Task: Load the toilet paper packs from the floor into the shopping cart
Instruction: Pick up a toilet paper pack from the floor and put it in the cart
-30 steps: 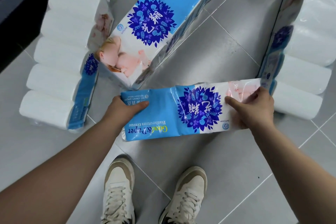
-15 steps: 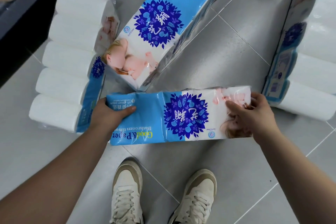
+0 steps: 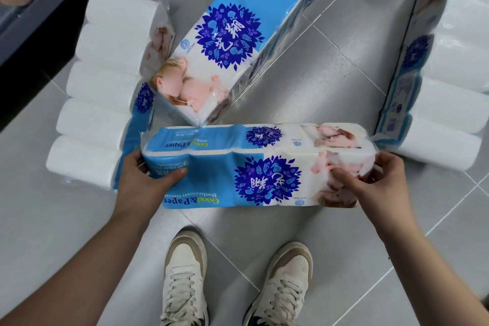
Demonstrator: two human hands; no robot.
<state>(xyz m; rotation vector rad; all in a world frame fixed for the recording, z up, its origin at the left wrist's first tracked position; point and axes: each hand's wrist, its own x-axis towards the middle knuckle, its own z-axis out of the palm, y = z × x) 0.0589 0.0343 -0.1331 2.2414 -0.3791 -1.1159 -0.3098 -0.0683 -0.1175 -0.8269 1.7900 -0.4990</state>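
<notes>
- Hands first: my left hand [image 3: 144,180] is clamped on the blue end of a toilet paper pack [image 3: 258,167], thumb laid over its printed face, the other fingers behind the end.
- My right hand [image 3: 375,182] grips the opposite end, the white one with the pink picture, thumb on the face and fingers curled over the top corner.
- I hold the pack crosswise in front of me, its long side running left to right, above the grey tiled floor [image 3: 330,82]; whether its lower edge touches the tiles I cannot tell.
- My two white sneakers [image 3: 185,278] stand on the floor just below it.
- A second pack [image 3: 238,34] lies on the floor past the held one, slanting up toward the top edge of the view, its near corner just beside the held pack's far edge.
- A third pack [image 3: 105,87] lies on its side at the left, showing white rolls, touching the second pack.
- A fourth pack [image 3: 449,74] lies along the right, its near end close to my right hand.
- A dark strip [image 3: 31,34] runs along the floor's far left corner.
</notes>
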